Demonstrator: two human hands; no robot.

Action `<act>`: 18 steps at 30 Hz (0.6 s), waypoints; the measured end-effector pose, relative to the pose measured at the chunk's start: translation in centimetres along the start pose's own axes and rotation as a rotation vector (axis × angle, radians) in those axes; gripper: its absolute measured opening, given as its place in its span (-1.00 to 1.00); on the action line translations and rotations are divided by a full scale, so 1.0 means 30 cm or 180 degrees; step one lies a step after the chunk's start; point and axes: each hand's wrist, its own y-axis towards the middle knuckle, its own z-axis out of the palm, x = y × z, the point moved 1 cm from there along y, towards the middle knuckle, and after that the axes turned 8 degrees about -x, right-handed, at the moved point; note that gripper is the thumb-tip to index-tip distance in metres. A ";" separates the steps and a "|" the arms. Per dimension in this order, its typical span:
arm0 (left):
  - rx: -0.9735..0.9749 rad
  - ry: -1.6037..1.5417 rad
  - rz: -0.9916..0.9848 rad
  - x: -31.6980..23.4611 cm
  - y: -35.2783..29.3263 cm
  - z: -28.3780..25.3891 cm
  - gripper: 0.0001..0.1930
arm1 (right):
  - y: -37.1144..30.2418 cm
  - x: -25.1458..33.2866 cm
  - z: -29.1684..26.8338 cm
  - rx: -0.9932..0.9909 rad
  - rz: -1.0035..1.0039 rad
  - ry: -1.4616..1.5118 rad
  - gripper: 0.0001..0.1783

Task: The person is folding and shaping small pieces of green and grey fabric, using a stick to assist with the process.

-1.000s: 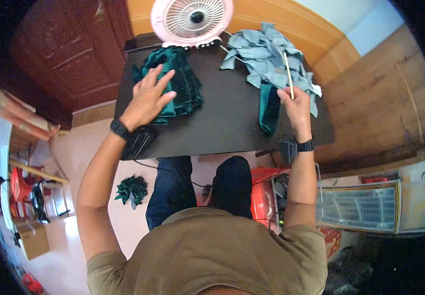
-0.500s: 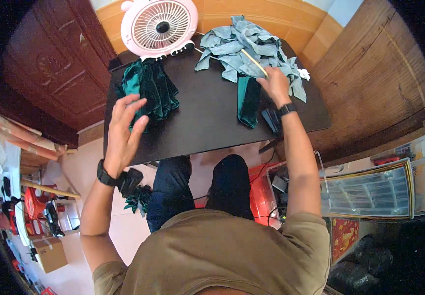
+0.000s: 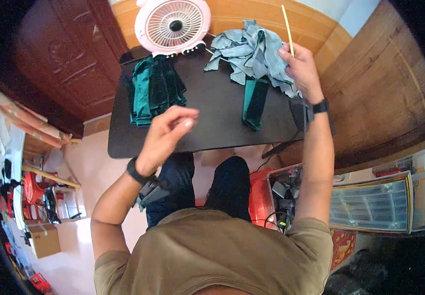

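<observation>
My right hand (image 3: pixel 302 69) grips a thin pale wooden stick (image 3: pixel 288 29), which points up and away past the table's far side. That hand is at the right edge of a heap of grey-blue fabric pieces (image 3: pixel 244 49). Below the heap lies a narrow folded strip of dark green velvet (image 3: pixel 255 104), touched by neither hand. My left hand (image 3: pixel 166 135) hovers over the table's front edge with its fingers half bent and nothing visible in them. Just beyond it rests a stack of green velvet pieces (image 3: pixel 146 91).
A pink fan (image 3: pixel 175 25) stands at the back of the dark table (image 3: pixel 207 132). A wooden panel (image 3: pixel 375 78) rises close on the right. Below it are a clear bin of odds and ends (image 3: pixel 284 189) and a clear compartment case (image 3: pixel 370 204). A cardboard box (image 3: pixel 45 240) sits on the floor at left.
My right hand has moved right and away from the green strip, swinging the stick upright. My left hand has shifted right and nearer, off the green stack, its fingers more bent.
</observation>
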 end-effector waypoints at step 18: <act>-0.0061 -0.3688 -0.0714 -0.003 -0.090 0.196 -0.49 | -0.572 0.136 0.155 0.1234 0.1284 0.1372 -0.89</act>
